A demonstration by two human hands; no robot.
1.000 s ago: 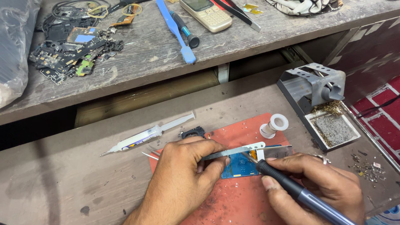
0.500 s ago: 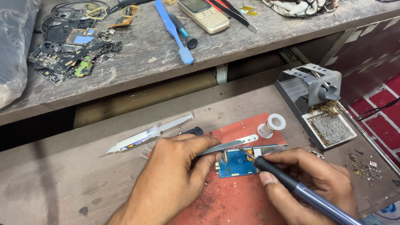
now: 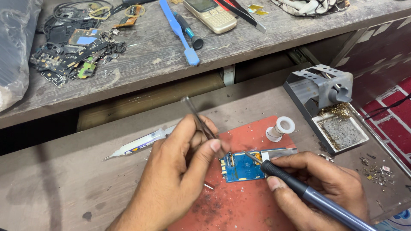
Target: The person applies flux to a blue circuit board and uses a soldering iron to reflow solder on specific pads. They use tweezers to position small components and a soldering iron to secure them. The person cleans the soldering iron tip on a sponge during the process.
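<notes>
Gripping tweezers (image 3: 201, 122) in our left hand (image 3: 180, 171), we are clenching the soldering iron (image 3: 299, 192) in our right hand (image 3: 329, 188), tip touching the blue circuit board (image 3: 242, 167) on the red mat (image 3: 239, 205).

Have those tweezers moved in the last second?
Yes. The tweezers lay flat, pointing right toward the white spool; now the left hand has tipped them up toward the shelf.

Both hands are bare: the left hand (image 3: 171, 171) and the right hand (image 3: 325, 188) wear no gloves, rings or watch. Fingernails are short, and the forearms show no sleeves.
</notes>
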